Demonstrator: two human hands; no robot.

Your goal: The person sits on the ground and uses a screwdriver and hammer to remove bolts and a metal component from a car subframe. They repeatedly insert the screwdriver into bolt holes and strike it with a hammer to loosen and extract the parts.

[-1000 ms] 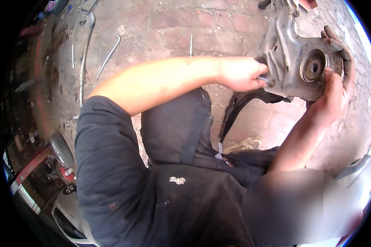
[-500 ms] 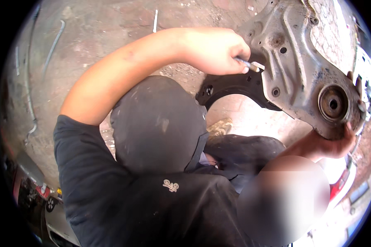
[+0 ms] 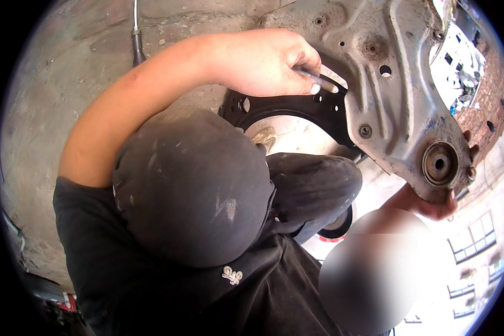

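My left hand (image 3: 274, 64) reaches round my bent left knee (image 3: 190, 190) and pinches a threaded bolt (image 3: 326, 84). Its tip points right, near the edge of a stamped grey metal plate (image 3: 395, 95), which looks like a car subframe. Ribs, holes and rusty stains mark the plate. Close to its lower right corner sits a round rusty bushing (image 3: 439, 163). My right hand (image 3: 437, 207) grips that corner from beneath, fingertips showing past the edge. A black metal piece (image 3: 285, 106) with a curved cutout lies behind the bolt; whether it joins the plate is hidden.
A tool with a metal shaft and dark handle (image 3: 138, 47) lies on the dusty floor (image 3: 56, 106) beyond my left forearm. My right knee (image 3: 319, 176) is bent under the black piece. A brick surface (image 3: 498, 109) and windows (image 3: 473, 238) show at the right. A blurred patch covers my right forearm.
The view has shifted. My left hand and the bolt appear farther left, with more thread showing. The plate looks slightly turned, still in my right hand. The dark-handled tool has come into sight.
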